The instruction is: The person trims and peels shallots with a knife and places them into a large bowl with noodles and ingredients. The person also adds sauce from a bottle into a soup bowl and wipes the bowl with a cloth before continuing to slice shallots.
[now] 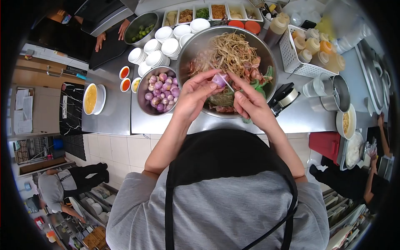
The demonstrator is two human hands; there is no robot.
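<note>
Over a large metal bowl (pixel 196 48), my left hand (pixel 191 93) pinches a purple shallot (pixel 218 80). A thin knife blade (pixel 229 86) in my right hand (pixel 253 103) meets the shallot; its handle is hidden by the fingers. Stringy tan roots (pixel 233 46) and reddish skins (pixel 200 64) fill the bowl, along with a green net (pixel 260 88) at its right side. To the left of my left hand, a smaller metal bowl (pixel 141 89) holds many peeled shallots (pixel 160 92).
Stacked white bowls (pixel 156 58), a bowl of limes (pixel 143 34) and sauce cups (pixel 125 85) stand left. A tape dispenser (pixel 287 98) and a white bottle basket (pixel 289 54) are right. Topping trays (pixel 202 14) line the back. Other people (pixel 68 183) are nearby.
</note>
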